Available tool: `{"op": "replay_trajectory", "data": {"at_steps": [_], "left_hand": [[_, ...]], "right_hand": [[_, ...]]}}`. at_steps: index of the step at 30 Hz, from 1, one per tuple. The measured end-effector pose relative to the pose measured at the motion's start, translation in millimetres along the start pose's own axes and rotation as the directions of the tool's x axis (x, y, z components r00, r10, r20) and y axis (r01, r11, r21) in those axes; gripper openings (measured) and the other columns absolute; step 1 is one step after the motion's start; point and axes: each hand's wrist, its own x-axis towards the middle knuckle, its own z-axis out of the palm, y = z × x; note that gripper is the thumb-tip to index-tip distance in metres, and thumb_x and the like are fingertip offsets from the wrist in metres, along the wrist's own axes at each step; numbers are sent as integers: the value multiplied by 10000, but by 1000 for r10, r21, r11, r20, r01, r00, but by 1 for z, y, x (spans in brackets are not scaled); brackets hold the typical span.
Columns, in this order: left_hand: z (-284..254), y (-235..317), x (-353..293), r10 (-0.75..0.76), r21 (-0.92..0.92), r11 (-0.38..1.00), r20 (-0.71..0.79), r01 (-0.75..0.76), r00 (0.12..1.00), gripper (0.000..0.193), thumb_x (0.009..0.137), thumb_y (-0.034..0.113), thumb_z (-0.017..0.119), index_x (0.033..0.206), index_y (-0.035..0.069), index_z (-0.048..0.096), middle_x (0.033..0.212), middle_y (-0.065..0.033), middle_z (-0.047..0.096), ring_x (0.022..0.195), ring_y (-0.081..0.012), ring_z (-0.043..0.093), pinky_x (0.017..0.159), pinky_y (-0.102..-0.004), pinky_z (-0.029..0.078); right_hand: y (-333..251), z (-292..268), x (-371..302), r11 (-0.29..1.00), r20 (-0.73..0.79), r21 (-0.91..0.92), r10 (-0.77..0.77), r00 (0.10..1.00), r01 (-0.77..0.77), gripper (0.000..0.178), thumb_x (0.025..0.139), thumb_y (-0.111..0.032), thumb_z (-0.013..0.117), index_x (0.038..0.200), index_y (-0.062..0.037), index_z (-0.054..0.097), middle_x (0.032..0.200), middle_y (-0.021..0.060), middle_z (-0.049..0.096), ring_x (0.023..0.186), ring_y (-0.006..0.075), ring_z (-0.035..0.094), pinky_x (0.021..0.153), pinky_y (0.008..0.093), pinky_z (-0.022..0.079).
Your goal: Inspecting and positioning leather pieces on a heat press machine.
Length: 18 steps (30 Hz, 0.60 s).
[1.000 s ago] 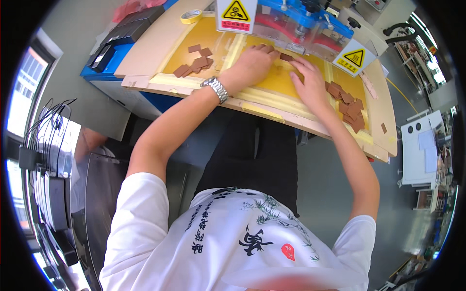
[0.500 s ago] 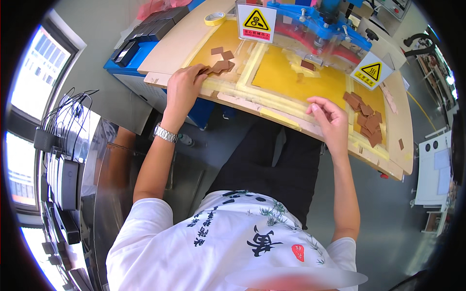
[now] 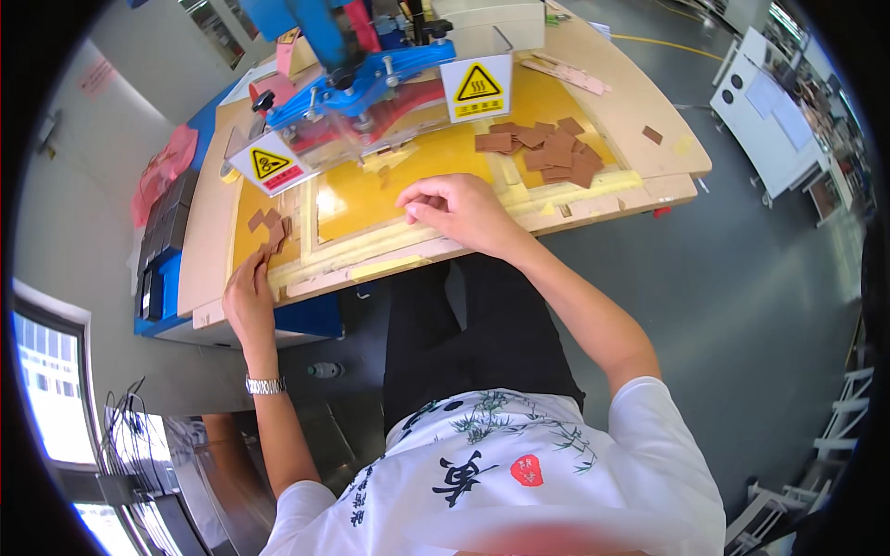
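I locate the small brown pile (image 3: 272,222) forward-right of my nearer left hand (image 3: 248,295), grip unclear; right hand (image 3: 464,211) relaxed, half-curled, apparently empty.

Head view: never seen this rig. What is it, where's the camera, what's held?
No robot: a person works bare-handed, seen by a fisheye camera on their head, so straight edges bend. A blue machine with a clear guard and warning signs overhangs a pale board with yellow panels. Flat brown pieces lie in a small left pile and a bigger right pile. The left hand has its fingertips at the left pile; I can't tell if it grips a piece. The right hand, loosely curled, shows nothing held.
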Motion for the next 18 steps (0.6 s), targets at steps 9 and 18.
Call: {"op": "replay_trajectory", "data": {"at_steps": [9, 18], "left_hand": [[4, -7, 4, 32, 103, 994, -24, -30, 999, 201, 1041, 79, 630, 1205, 36, 739, 1098, -170, 803, 976, -359, 778, 869, -426, 601], [6, -17, 8, 46, 122, 992, -29, -42, 999, 195, 1048, 85, 614, 1215, 56, 712, 1086, -174, 803, 952, -367, 781, 830, -448, 606]], "right_hand": [[2, 3, -17, 980, -74, 179, -77, 994, 89, 201, 996, -113, 708, 1165, -15, 758, 943, 119, 795, 861, 220, 758, 823, 337, 579], [-1, 1, -17, 987, -71, 117, -101, 992, 108, 192, 989, -91, 705, 1153, -2, 752, 933, 128, 789, 864, 227, 762, 816, 332, 577]]}}
